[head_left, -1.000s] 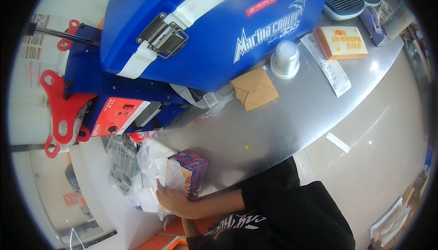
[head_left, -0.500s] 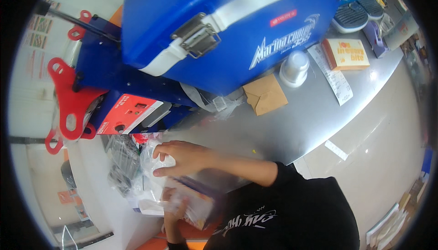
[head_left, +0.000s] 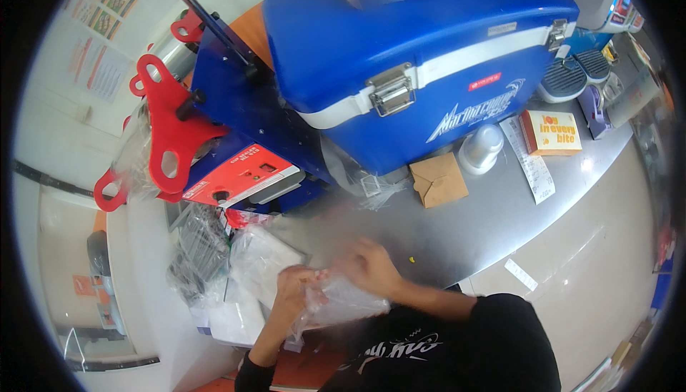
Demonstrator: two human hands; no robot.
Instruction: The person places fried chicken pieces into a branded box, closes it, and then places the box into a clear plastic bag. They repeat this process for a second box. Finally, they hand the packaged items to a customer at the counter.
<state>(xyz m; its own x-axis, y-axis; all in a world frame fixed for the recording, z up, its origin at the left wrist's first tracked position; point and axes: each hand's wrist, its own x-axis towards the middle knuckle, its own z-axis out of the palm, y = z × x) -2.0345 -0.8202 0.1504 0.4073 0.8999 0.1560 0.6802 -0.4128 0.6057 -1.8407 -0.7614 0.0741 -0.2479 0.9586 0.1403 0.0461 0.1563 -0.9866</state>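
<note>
My left hand (head_left: 291, 290) is closed on a clear plastic bag (head_left: 346, 302), pinching its edge in front of my black shirt. The bag hangs crumpled towards the right, under my right hand; whether anything is in it I cannot make out. My right hand (head_left: 369, 269) is just right of the left one, above the bag, its fingers bent and smeared by motion. Beside my left hand lies a stack of white, plastic-wrapped bags (head_left: 264, 263) on the counter.
A blue cooler box (head_left: 421, 56) stands at the back. Left of it is a blue sealing machine (head_left: 250, 170) with red brackets (head_left: 168, 127). On the steel counter (head_left: 379, 227) are a brown paper packet (head_left: 439, 180), white cups (head_left: 481, 149), a receipt (head_left: 530, 165) and a yellow-orange box (head_left: 550, 133).
My right hand has left the white stack and moved right, over the clear bag. My left hand has risen with the bag. The view has shifted, showing more of the cooler's top.
</note>
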